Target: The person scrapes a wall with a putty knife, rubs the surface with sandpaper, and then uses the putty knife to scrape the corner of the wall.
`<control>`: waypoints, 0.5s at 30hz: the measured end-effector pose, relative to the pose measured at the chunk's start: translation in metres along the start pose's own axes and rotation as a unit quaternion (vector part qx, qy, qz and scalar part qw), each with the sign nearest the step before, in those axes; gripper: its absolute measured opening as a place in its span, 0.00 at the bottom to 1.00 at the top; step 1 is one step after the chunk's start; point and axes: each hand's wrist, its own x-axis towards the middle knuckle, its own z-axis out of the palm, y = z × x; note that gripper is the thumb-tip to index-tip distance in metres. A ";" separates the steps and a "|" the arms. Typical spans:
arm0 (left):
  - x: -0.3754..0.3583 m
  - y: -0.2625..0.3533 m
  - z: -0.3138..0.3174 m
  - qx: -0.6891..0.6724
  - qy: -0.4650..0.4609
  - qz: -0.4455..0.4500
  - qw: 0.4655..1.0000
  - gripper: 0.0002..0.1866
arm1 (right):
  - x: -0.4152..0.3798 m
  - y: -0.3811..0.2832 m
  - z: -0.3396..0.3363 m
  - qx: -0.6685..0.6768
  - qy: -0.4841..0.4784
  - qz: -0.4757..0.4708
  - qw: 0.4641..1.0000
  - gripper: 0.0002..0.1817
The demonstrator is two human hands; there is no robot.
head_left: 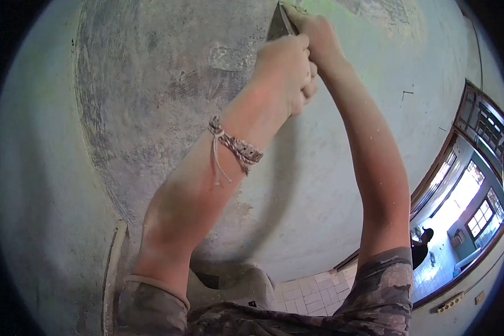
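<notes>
A flat, dark metal scraper [279,24] rests against the wall at the top of the view, its blade widening towards the left. My left hand [285,70] is closed in a fist at the lower end of the scraper and hides its handle. My right hand [318,39] is just above and to the right, closed at the blade's right edge with a finger stretched along it. The wall [168,106] in front of me is bare, rough grey on the left and painted pale green on the right.
A doorway [459,140] at the right opens onto a bright tiled room, where a person [421,246] in dark clothes is partly visible. Below lie floor tiles [311,294] and a greyish covered object [235,283]. A power strip [451,303] is at lower right.
</notes>
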 end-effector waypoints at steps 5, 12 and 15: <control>-0.018 -0.009 0.006 0.004 0.039 -0.008 0.999 0.12 | -0.018 -0.001 0.004 -0.001 -0.017 -0.001 1.000 0.16; -0.002 0.001 0.017 0.017 0.027 -0.004 0.999 0.11 | 0.000 0.012 -0.003 0.005 -0.033 -0.001 0.999 0.19; -0.009 -0.008 0.005 0.015 0.020 -0.010 1.000 0.11 | -0.009 0.009 0.004 0.012 0.034 -0.022 0.999 0.18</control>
